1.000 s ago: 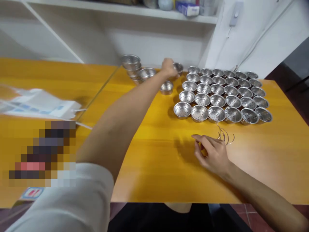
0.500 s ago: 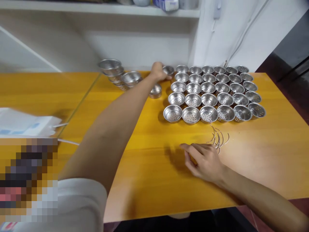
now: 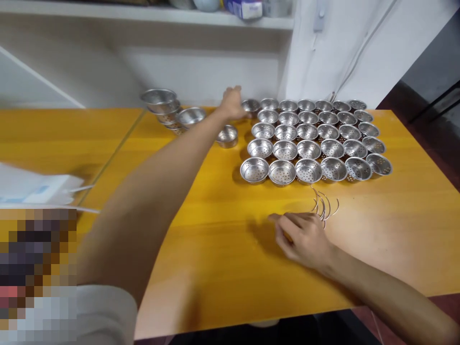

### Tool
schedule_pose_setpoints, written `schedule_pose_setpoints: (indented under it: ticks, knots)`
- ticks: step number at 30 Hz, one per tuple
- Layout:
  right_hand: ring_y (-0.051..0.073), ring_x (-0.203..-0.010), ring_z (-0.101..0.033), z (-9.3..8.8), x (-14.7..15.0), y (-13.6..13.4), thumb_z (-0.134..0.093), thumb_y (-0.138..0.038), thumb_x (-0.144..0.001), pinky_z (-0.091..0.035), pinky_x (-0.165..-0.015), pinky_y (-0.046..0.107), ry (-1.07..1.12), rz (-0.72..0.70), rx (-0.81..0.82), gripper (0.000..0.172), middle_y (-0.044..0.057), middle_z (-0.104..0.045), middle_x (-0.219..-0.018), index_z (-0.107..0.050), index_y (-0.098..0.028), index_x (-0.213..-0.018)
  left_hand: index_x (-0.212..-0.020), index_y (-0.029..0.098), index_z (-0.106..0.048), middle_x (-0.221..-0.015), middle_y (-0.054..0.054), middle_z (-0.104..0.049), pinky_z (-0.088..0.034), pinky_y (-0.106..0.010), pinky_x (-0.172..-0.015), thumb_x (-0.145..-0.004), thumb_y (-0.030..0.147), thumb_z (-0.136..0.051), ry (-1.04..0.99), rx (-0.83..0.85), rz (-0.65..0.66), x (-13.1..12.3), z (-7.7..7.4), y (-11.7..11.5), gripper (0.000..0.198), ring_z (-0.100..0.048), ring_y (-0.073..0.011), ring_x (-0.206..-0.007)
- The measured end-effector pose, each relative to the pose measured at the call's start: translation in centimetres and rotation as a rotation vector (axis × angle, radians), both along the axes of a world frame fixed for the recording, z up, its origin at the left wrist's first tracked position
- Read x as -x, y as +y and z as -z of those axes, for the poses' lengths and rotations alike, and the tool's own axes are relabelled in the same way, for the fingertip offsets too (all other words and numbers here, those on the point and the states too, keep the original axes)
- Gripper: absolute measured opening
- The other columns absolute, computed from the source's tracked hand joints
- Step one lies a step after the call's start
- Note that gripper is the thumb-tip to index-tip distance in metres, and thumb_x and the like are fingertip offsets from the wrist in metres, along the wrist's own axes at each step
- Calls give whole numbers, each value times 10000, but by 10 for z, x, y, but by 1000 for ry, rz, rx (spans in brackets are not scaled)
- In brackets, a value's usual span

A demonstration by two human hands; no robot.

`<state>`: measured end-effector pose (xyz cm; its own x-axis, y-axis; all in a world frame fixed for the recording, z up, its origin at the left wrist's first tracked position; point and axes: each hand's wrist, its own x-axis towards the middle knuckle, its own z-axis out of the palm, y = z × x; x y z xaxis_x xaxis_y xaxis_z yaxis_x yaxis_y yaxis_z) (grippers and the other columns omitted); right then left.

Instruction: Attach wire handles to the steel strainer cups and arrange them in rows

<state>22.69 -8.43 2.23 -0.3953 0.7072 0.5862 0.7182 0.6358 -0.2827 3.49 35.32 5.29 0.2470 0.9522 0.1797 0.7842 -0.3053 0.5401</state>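
My left hand (image 3: 233, 103) reaches to the back of the table, right beside a perforated metal cup (image 3: 250, 106). Its fingers are raised and apart, with nothing seen in them. My right hand (image 3: 304, 238) hovers loosely curled over the table, index finger and thumb apart, and no object shows in it. Just beyond it lie several thin curved wire pieces (image 3: 322, 207). Rows of perforated metal cups (image 3: 308, 149) stand upright behind the wires. A single cup (image 3: 227, 137) sits apart, below my left wrist.
Stacked metal cups (image 3: 160, 103) lean at the back left, with another cup (image 3: 191, 117) near them. A white plastic bag (image 3: 43, 187) lies at the left. Above the wooden table (image 3: 215, 268) runs a white shelf (image 3: 143, 15) holding items. A cable (image 3: 362, 50) hangs down the wall.
My left hand has come off the cup at the back, its fingers lifting and spreading slightly leftward. The cup stays at the end of the back row. My right hand keeps its place.
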Motion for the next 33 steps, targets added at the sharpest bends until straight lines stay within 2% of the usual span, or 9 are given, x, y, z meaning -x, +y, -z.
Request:
schedule_pose_setpoints:
  ticks: [3,8,13,16,19,22,26,29,33]
  knots:
    - [171,-575,-657,-6,-18,9,-565,-54,-995,-376,-561,336,-53,68,-49,350,17,-782,-758,-828,-229,-1146,-1648,165,-560,-1742,-107,-600,-233,-537,-1439,-775,1104,-720,39,-137,206,28,-8,-29,1292,-384,-263,-1591]
    - [163,-595,-652,-52,-87,35,-646,-160,-968,-441,-613,329,100,225,54,195,28,-833,-829,-819,-246,-988,-1294,168,-750,-1419,-173,-764,-191,-674,-1418,-823,838,-929,432,-2,344,60,-23,-107,838,-197,-530,-1745]
    - [152,-587,-648,-87,-137,34,-670,-267,-987,-470,-592,324,67,56,344,173,27,-826,-849,-837,-245,-1027,-1348,115,-728,-1351,-213,-770,-363,-655,-1340,-926,400,-936,580,-91,345,57,-24,-163,550,-489,-533,-1579]
    - [185,-727,-734,-83,-130,14,-715,-239,-970,-520,-676,331,-171,-65,430,164,45,-846,-962,-825,-242,-1091,-1317,151,-778,-1314,-202,-795,-415,-645,-1315,-946,310,-888,647,-235,378,63,-22,-197,419,-611,-486,-1446]
    - [234,-833,-769,-70,-109,-2,-736,-154,-912,-432,-669,343,-519,-8,476,246,88,-868,-1130,-811,-216,-1137,-1261,169,-829,-1256,-211,-801,-473,-681,-1256,-990,353,-847,600,-364,358,78,-20,-245,328,-629,-496,-1401]
    - [252,-863,-775,-59,-91,-8,-673,-92,-959,-322,-664,354,-779,44,459,281,121,-868,-1162,-814,-177,-1187,-1387,175,-821,-1374,-228,-769,-538,-694,-1188,-1092,320,-716,447,-456,336,88,-15,-302,345,-616,-482,-1428]
    - [219,-826,-755,-57,-83,-1,-612,-60,-1009,-278,-667,345,-842,12,384,287,115,-868,-1073,-824,-166,-1171,-1499,208,-779,-1478,-199,-713,-595,-635,-1205,-1176,377,-651,216,-408,607,77,5,-358,386,-626,-406,-1413]
    - [194,-780,-725,-76,-84,17,-658,-100,-974,-329,-677,326,-682,-52,369,174,81,-850,-977,-806,-182,-1014,-1547,228,-739,-1517,-205,-657,-598,-619,-1246,-1133,409,-732,25,-305,748,61,23,-362,451,-627,-391,-1463]
    - [160,-714,-692,-108,-79,52,-686,-190,-988,-449,-711,309,-308,-111,383,162,20,-823,-864,-837,-219,-1039,-1572,225,-668,-1541,-219,-645,-587,-632,-1262,-905,565,-981,-244,-145,780,42,40,-338,812,-667,-411,-1449]
